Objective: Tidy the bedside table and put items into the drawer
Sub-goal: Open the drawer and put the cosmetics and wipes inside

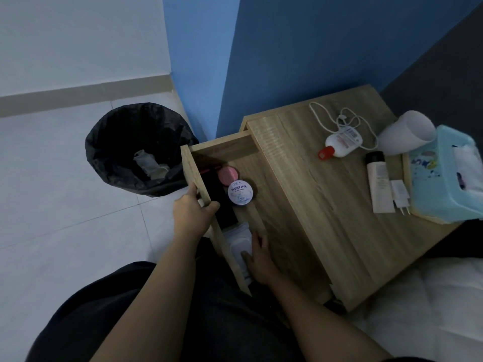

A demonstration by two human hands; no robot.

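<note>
The wooden bedside table (313, 194) has its drawer (194, 176) pulled out to the left. My left hand (192, 210) grips the drawer's front panel. My right hand (257, 259) reaches into the drawer and rests on a white wipes pack (236, 237). Inside lie a pink round jar (228, 175), a blue-white cream jar (240, 193) and a dark flat object (218, 194). On the tabletop are a white bottle with a red cap (339, 145), a white cable (342, 118), a white tube (379, 181) and a white charger plug (400, 195).
A bin lined with a black bag (138, 150) stands on the tiled floor left of the drawer. A white cup (405, 131) and a turquoise tissue box (444, 173) sit at the table's right edge. Blue walls stand behind. White bedding (431, 309) lies at lower right.
</note>
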